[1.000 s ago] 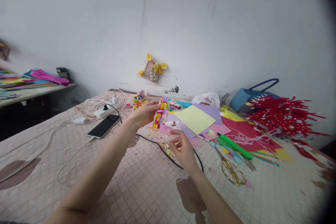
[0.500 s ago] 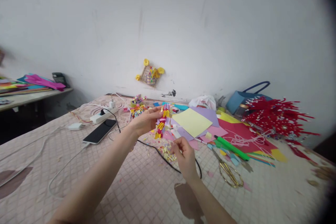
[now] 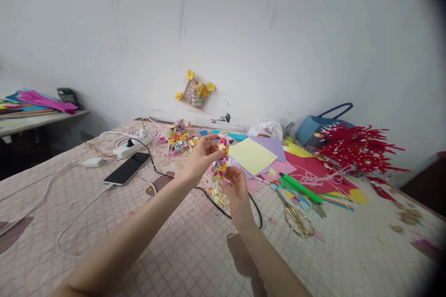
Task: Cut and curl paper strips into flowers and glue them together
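Observation:
Between my hands, above the table, is a small upright bundle of colourful paper pieces (image 3: pixel 219 166) in pink, yellow, purple and cream. My left hand (image 3: pixel 202 157) pinches its upper part from the left. At its lower end, the closed fingers of my right hand (image 3: pixel 237 188) touch or grip it; the exact contact is too small to tell. Beneath them, small cream and yellow paper scraps (image 3: pixel 218 196) lie scattered on the table. Behind the bundle, to its left, is a pile of colourful paper pieces (image 3: pixel 183 143).
Gold-handled scissors (image 3: pixel 298 220), a green cutter (image 3: pixel 301 189) and coloured paper sheets (image 3: pixel 252 155) lie on the right. A phone (image 3: pixel 127 168) and a power strip (image 3: pixel 132 146) with cables are on the left. Red decorations (image 3: pixel 355 151) stand at the back right.
My right hand has risen to the bundle's lower end, where it was apart before. The bundle has turned in my left hand. The view has shifted slightly.

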`<action>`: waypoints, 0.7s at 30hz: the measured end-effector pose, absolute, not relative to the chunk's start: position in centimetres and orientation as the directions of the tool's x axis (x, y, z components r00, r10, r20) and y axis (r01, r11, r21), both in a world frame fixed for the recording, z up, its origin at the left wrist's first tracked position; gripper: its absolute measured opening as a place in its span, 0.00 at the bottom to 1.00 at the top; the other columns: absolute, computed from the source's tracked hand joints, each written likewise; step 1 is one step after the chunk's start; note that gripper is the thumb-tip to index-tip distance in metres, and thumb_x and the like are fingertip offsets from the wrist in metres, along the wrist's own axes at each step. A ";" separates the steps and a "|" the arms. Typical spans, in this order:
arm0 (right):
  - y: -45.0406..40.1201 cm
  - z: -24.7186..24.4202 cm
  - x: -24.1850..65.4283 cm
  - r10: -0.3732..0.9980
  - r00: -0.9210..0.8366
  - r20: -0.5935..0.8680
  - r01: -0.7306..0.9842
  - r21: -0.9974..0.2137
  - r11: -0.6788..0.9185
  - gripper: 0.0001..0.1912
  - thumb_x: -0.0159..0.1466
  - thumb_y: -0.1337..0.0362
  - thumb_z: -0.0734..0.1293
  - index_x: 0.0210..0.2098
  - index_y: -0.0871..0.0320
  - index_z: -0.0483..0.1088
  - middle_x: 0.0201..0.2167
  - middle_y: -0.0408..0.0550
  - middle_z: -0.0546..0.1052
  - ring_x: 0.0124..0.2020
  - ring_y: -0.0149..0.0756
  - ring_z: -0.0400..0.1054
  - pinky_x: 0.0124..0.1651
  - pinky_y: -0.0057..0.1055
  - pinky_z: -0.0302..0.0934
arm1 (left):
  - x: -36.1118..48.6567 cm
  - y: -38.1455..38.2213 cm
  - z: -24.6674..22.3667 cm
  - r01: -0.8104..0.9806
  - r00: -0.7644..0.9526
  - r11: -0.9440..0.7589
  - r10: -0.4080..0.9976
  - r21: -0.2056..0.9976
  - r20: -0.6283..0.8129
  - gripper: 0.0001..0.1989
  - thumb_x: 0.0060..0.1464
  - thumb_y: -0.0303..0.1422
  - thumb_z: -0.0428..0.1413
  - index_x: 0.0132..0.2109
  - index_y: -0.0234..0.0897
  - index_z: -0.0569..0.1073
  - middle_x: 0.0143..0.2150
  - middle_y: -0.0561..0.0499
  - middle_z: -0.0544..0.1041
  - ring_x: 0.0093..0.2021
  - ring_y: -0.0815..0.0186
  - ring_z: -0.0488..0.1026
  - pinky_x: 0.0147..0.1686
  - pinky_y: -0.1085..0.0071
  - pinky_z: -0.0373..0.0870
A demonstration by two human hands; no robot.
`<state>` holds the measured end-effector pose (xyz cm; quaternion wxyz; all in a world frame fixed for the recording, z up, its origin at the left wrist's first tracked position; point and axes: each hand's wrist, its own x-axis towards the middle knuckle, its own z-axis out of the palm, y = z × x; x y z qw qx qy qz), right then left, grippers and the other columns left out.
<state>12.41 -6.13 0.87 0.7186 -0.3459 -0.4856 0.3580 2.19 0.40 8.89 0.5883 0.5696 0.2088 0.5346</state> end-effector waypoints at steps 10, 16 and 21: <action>-5.0 0.2 12.2 0.889 0.265 0.373 -0.395 -0.799 0.453 0.18 0.54 0.63 0.70 0.44 0.53 0.64 0.42 0.45 0.71 0.44 0.36 0.66 0.45 0.35 0.62 | 3.3 -0.9 8.5 -0.262 0.239 -0.331 0.888 0.906 0.394 0.26 0.45 0.28 0.59 0.52 0.34 0.61 0.35 0.51 0.69 0.35 0.68 0.69 0.36 0.70 0.65; -4.8 -0.2 11.8 0.898 0.298 0.323 -0.409 -0.807 0.426 0.17 0.54 0.64 0.70 0.41 0.54 0.64 0.40 0.45 0.71 0.40 0.34 0.66 0.41 0.32 0.62 | 3.7 -1.2 7.8 -0.226 0.255 -0.349 0.880 0.910 0.401 0.26 0.46 0.28 0.59 0.52 0.35 0.61 0.35 0.52 0.69 0.35 0.68 0.69 0.36 0.71 0.65; -5.1 0.4 12.2 0.901 0.306 0.307 -0.441 -0.793 0.420 0.15 0.54 0.65 0.69 0.40 0.54 0.64 0.36 0.43 0.72 0.36 0.32 0.66 0.38 0.30 0.61 | 3.3 -1.2 8.3 -0.227 0.339 -0.293 0.870 0.929 0.357 0.30 0.42 0.30 0.63 0.53 0.34 0.62 0.38 0.49 0.69 0.40 0.64 0.69 0.39 0.69 0.66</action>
